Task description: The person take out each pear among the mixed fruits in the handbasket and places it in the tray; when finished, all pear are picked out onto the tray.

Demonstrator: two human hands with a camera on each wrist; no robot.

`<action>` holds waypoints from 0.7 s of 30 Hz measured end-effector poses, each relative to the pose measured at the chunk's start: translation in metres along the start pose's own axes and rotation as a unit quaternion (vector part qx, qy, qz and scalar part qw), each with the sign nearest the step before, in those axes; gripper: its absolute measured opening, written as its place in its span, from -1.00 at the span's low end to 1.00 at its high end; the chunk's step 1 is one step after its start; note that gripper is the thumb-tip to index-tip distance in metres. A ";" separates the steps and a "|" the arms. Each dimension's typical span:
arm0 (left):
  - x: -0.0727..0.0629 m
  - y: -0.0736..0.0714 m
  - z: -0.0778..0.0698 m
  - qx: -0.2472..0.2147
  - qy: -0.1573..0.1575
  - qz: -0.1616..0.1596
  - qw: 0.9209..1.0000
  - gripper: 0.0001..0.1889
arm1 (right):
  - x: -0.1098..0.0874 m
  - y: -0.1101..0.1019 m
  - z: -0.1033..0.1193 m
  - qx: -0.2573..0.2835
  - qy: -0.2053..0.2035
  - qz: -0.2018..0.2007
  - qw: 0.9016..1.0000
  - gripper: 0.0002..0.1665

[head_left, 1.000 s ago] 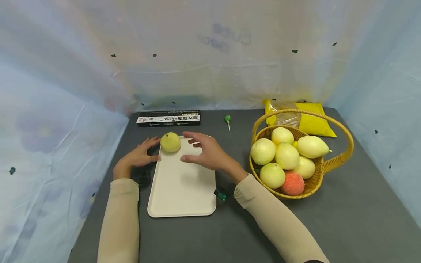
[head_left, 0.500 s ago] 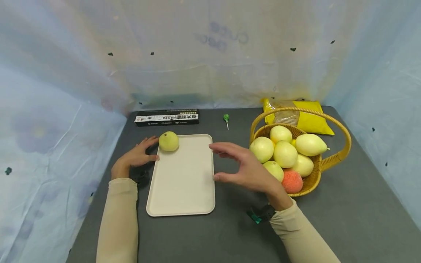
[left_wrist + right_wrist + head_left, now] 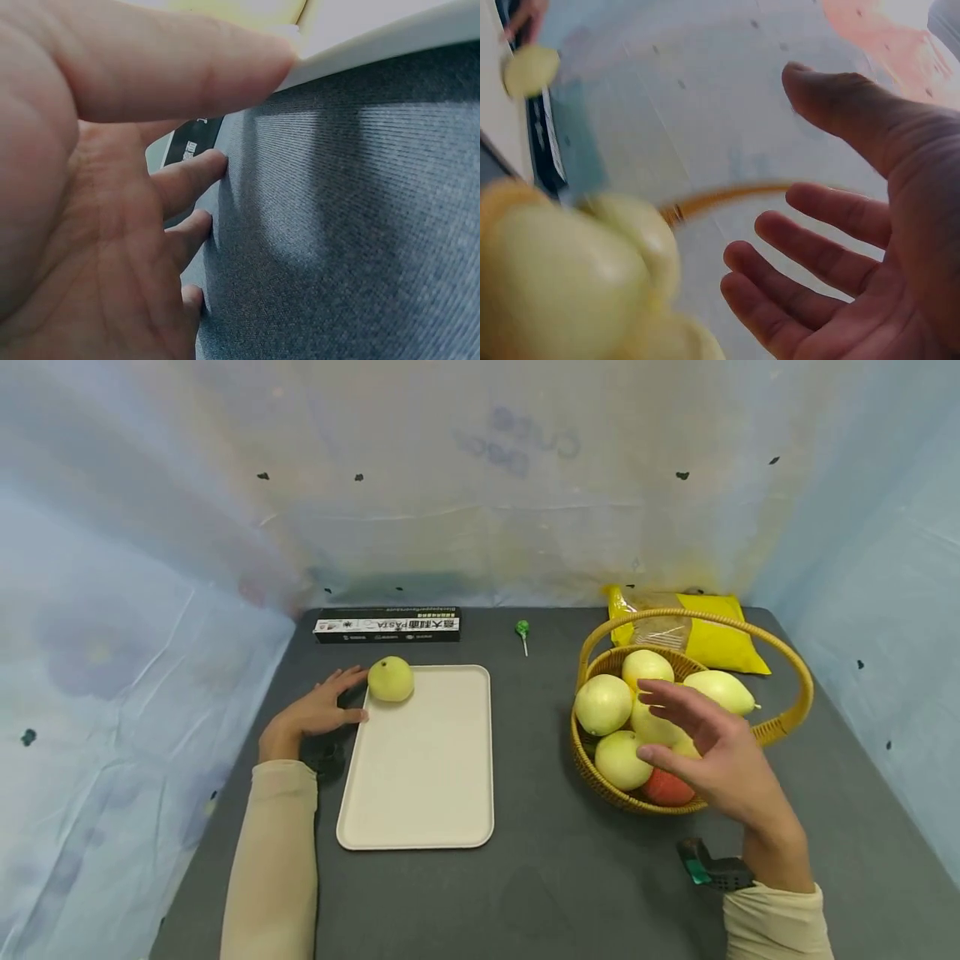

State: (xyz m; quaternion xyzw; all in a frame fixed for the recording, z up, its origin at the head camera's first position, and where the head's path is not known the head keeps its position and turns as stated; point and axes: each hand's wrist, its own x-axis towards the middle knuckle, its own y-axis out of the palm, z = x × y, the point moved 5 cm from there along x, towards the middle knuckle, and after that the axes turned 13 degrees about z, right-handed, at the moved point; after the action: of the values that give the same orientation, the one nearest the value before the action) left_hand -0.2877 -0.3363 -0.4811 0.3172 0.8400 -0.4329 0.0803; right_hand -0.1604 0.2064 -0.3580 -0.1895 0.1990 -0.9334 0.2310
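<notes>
A pale cream tray (image 3: 420,777) lies flat on the dark table, with one round yellow-green fruit (image 3: 391,679) at its far left corner. My left hand (image 3: 315,706) rests at the tray's left edge, fingers spread on the table and thumb touching the rim, as the left wrist view (image 3: 187,67) also shows. Over the front right of the wicker basket (image 3: 581,760) hovers my right hand (image 3: 720,756), fingers apart and holding nothing. Inside the basket are several pale green fruits (image 3: 603,705) and a red fuzzy fruit (image 3: 667,788), partly hidden by that hand.
Behind the tray lies a black pasta box (image 3: 387,625). A green lollipop (image 3: 522,631) lies right of it. A yellow bag (image 3: 720,631) sits behind the basket, whose tall handle (image 3: 795,685) arches over the right side. Cloth sheets hang around the table.
My right hand has left the fruit on the tray and moved right, over the tray and table, to the basket. My left hand has stayed at the tray's edge.
</notes>
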 end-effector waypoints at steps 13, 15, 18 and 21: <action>0.000 0.000 0.000 0.000 0.005 0.001 1.000 -0.06 | -0.007 -0.028 -0.040 -0.192 0.207 -0.018 0.959 -0.04; 0.001 0.001 0.001 0.001 0.005 0.000 1.000 -0.06 | -0.005 -0.027 -0.043 -0.200 0.216 -0.015 0.956 -0.04; 0.001 0.000 0.002 0.002 0.004 -0.001 1.000 -0.06 | -0.001 -0.025 -0.046 -0.212 0.216 -0.009 0.953 -0.06; 0.001 -0.001 0.002 0.004 0.003 -0.002 1.000 -0.06 | 0.002 -0.022 -0.049 -0.223 0.220 0.000 0.950 -0.07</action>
State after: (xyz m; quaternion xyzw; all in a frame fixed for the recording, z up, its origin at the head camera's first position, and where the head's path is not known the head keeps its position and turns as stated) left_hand -0.2890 -0.3379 -0.4824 0.3174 0.8388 -0.4358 0.0756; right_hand -0.1918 0.2372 -0.3895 -0.0264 0.4476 -0.8839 0.1331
